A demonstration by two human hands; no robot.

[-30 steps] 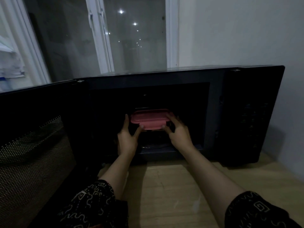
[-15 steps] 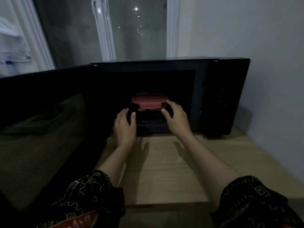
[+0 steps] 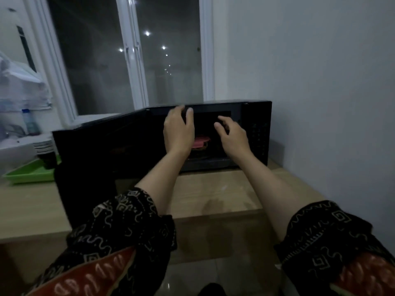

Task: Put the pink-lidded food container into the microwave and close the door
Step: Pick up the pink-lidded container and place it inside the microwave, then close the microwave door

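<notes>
- Far left on the surface [image 3: 213,195], a green tray [image 3: 27,173] and a stack of plates [image 3: 43,144] sit just beside the microwave door [image 3: 96,159], on its outer side.
- That door stands swung wide open to the left, a big dark panel reaching out over the near edge of the surface. It's the job not yet done!
- Left hand [image 3: 178,131] is up in front of the microwave [image 3: 252,135] opening, fingers loosely spread, holding nothing.
- Peeking out between the two hands, the pink-lidded food container [image 3: 202,142] sits inside the cavity, well back from the front lip. Neither hand touches it.
- Right hand [image 3: 232,136] hovers just right of it, fingers curled but apart, also empty.
- The risks from here, as I read it: a hasty swing could catch a hand lingering in the opening, or fail to latch, and a hard slam could jolt the microwave.
- The cavity is dark, so I cannot tell whether the container sits flat; if it's tilted, a slam could shift it.
</notes>
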